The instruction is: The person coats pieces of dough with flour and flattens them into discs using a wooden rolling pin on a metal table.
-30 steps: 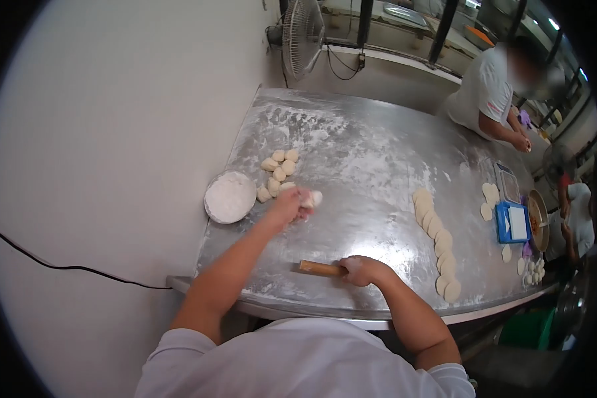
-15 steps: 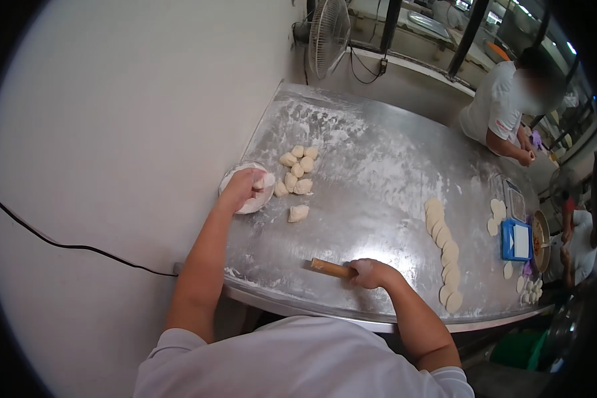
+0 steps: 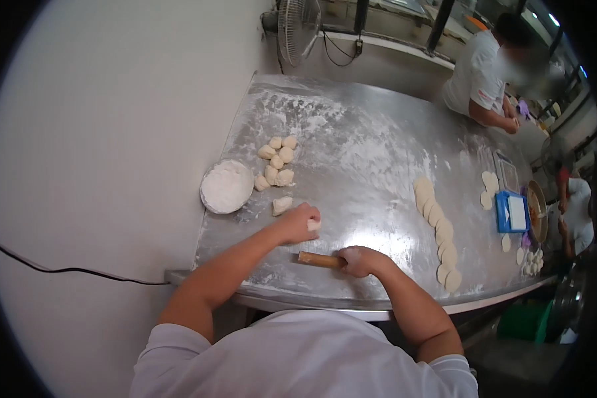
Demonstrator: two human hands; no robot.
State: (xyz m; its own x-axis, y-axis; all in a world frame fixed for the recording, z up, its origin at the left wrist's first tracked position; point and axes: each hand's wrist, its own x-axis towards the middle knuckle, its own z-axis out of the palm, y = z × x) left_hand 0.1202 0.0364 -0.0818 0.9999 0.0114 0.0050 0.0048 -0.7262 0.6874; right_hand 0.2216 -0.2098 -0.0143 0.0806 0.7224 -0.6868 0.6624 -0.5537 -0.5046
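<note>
My left hand (image 3: 297, 224) is closed around a floured dough piece (image 3: 314, 225), which shows pale at the fingertips. Just beyond that hand lies another dough lump (image 3: 282, 205) on the steel table. My right hand (image 3: 358, 261) grips one end of a wooden rolling pin (image 3: 320, 259), whose other end points left, below my left hand. To the left stands a bowl of white flour (image 3: 227, 187), and beside it is a cluster of several dough lumps (image 3: 276, 161).
An overlapping row of flat dough rounds (image 3: 438, 229) lies on the steel table (image 3: 371, 172). Farther right are a blue scale (image 3: 513, 212) and a pan of filling (image 3: 536, 211). A co-worker (image 3: 477, 76) stands at the far edge. A fan (image 3: 298, 30) hangs by the wall.
My left hand has come out of the flour bowl and moved right with the dough piece, toward the rolling pin. My right hand still grips the pin. The view has shifted slightly.
</note>
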